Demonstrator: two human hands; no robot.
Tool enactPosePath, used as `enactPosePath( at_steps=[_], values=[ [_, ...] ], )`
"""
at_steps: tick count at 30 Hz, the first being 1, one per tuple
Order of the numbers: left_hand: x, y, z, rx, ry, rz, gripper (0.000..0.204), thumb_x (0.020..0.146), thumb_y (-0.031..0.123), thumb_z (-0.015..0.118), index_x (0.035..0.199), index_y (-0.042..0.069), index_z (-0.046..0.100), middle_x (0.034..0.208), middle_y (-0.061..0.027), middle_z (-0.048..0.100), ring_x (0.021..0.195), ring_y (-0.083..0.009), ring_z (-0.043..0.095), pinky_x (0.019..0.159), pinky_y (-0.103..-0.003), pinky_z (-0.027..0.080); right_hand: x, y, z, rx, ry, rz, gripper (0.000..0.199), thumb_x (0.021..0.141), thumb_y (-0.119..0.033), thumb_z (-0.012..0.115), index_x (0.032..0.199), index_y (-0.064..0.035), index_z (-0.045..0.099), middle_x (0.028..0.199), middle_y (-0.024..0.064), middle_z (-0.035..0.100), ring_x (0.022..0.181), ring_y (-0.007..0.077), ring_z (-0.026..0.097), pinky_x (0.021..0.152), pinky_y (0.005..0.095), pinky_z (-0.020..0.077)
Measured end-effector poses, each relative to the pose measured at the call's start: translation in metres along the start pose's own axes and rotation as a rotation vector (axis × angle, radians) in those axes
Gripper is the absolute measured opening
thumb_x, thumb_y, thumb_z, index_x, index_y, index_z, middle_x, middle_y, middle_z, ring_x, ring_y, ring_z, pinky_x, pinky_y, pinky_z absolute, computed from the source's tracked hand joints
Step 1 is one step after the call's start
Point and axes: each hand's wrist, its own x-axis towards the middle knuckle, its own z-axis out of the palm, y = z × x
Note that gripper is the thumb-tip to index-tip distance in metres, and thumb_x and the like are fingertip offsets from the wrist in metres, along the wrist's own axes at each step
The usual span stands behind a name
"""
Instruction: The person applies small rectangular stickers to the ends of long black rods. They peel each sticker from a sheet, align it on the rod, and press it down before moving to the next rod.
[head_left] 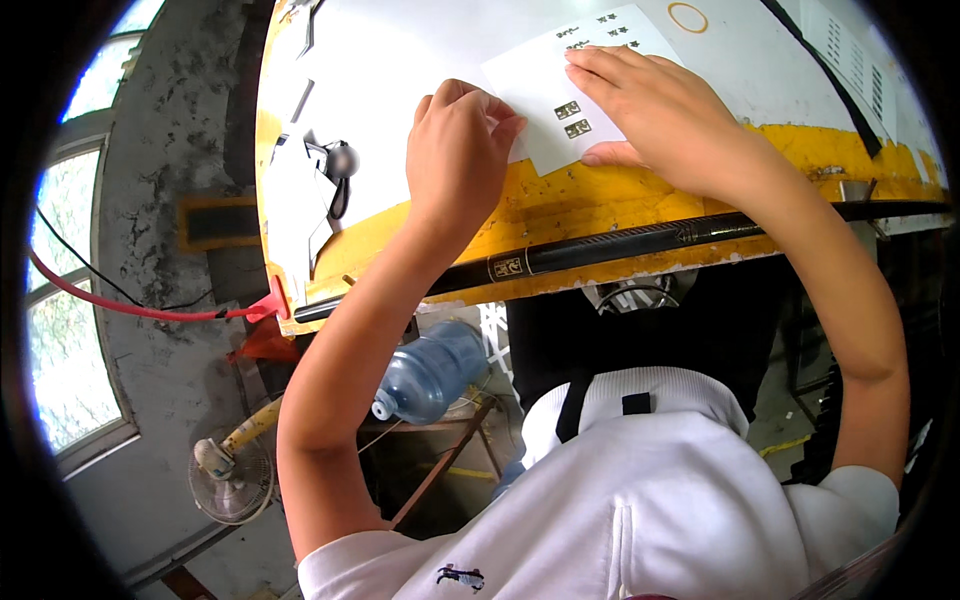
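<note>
A white sticker sheet (545, 95) with small dark and gold labels lies on the table in front of me. My right hand (660, 120) rests on its right side, fingers stretched out and thumb apart near the lower edge. Beside the sheet's left edge, my left hand (462, 145) is closed in a pinch; whatever lies between thumb and fingers is too small or hidden to make out. A long black fishing rod (600, 247) with gold markings runs along the table's near edge, under both forearms.
The white table (380, 60) has a worn yellow border. A black tool with a round knob (340, 160) lies at left, and a yellow ring (687, 17) at far right near a black strap (830, 75). Below are a blue water jug (430, 370) and a fan (230, 475).
</note>
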Motion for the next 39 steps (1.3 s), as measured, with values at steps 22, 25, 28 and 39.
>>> enactPosePath(
  at_steps=[22, 25, 28, 39],
  values=[
    [0.0, 0.005, 0.001, -0.424, -0.133, 0.095, 0.018, 0.09, 0.01, 0.066, 0.103, 0.003, 0.056, 0.089, -0.0038, 0.065, 0.083, -0.0134, 0.06, 0.074, -0.028, 0.048, 0.0, 0.0, 0.005, -0.047, -0.007, 0.007, 0.059, 0.083, -0.041, 0.069, 0.118, 0.0053, 0.057, 0.119, 0.0112, 0.058, 0.117, 0.0241, 0.053, 0.099, 0.0351, 0.0458],
    [0.002, 0.004, 0.0, -0.403, -0.182, 0.074, 0.022, 0.089, 0.013, 0.068, 0.106, 0.003, 0.059, 0.088, -0.003, 0.065, 0.081, -0.0112, 0.059, 0.073, -0.026, 0.047, 0.01, -0.007, -0.017, 0.006, -0.271, 0.088, 0.067, 0.084, -0.04, 0.068, 0.134, 0.0005, 0.048, 0.138, 0.0112, 0.048, 0.131, 0.0248, 0.044, 0.11, 0.0366, 0.0368],
    [0.002, 0.002, -0.002, -0.437, -0.234, 0.055, 0.02, 0.089, 0.012, 0.069, 0.105, 0.003, 0.062, 0.09, -0.0029, 0.065, 0.08, -0.0107, 0.058, 0.072, -0.025, 0.047, 0.004, -0.002, -0.003, -0.023, -0.126, 0.037, 0.061, 0.085, -0.041, 0.068, 0.125, 0.0027, 0.052, 0.128, 0.0113, 0.053, 0.124, 0.0245, 0.049, 0.103, 0.0365, 0.042],
    [-0.015, -0.009, -0.031, -1.165, -0.074, -0.082, 0.013, 0.094, 0.019, 0.064, 0.099, 0.008, 0.062, 0.091, -0.0029, 0.065, 0.094, -0.014, 0.061, 0.091, -0.029, 0.041, 0.007, -0.008, -0.01, -0.058, -0.26, 0.11, 0.072, 0.087, -0.038, 0.066, 0.144, -0.0037, 0.04, 0.149, 0.0097, 0.04, 0.139, 0.0251, 0.037, 0.115, 0.0377, 0.032]
  ],
)
